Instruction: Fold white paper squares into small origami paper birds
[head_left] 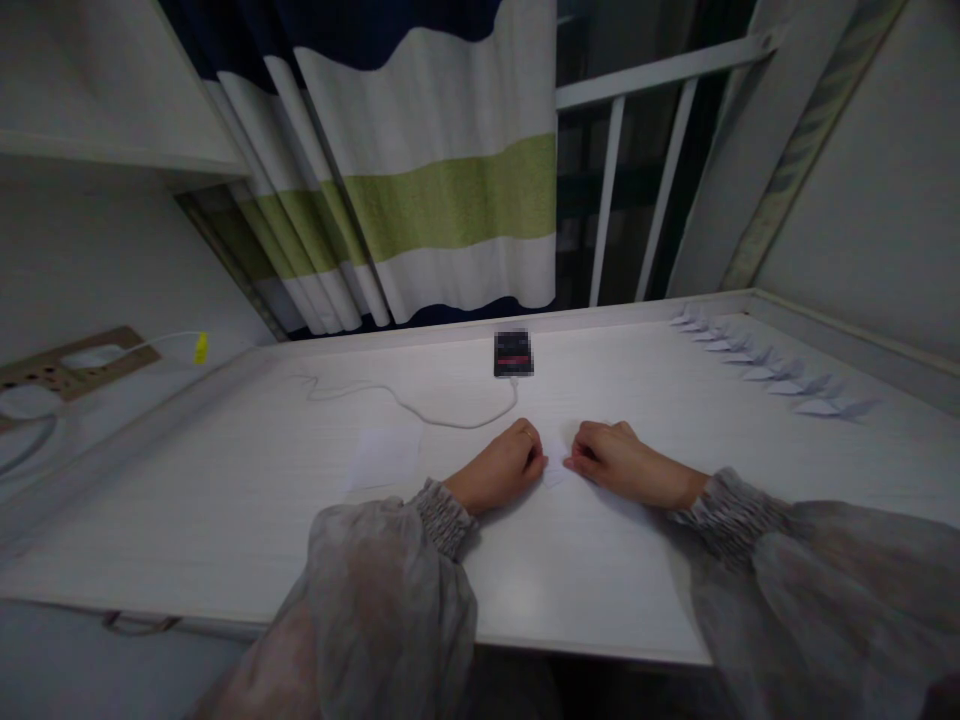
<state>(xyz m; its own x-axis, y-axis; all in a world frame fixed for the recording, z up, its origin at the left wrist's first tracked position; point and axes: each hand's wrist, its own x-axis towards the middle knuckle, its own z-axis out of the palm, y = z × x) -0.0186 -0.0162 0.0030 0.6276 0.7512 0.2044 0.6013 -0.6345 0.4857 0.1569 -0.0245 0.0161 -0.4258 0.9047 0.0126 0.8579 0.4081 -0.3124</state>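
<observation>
A small piece of white folded paper (553, 470) lies low over the desk between my two hands, with creases across it. My left hand (511, 465) is closed, its thumb and fingertips pinched at the paper's left side; a ring shows on one finger. On the opposite side my right hand (619, 460) is also closed, fingers curled and thumb tip at the paper's right edge. How much paper lies under the fingers is hidden. Left of my left hand, a flat white paper sheet (386, 455) rests on the desk.
A phone (514, 353) stands at the desk's back, with a white cable (450, 425) curving left from it. A row of several folded paper cranes (765, 365) lines the right side. Beyond are a curtain (450, 190) and window bars (611, 190); a power strip (82, 362) is at left.
</observation>
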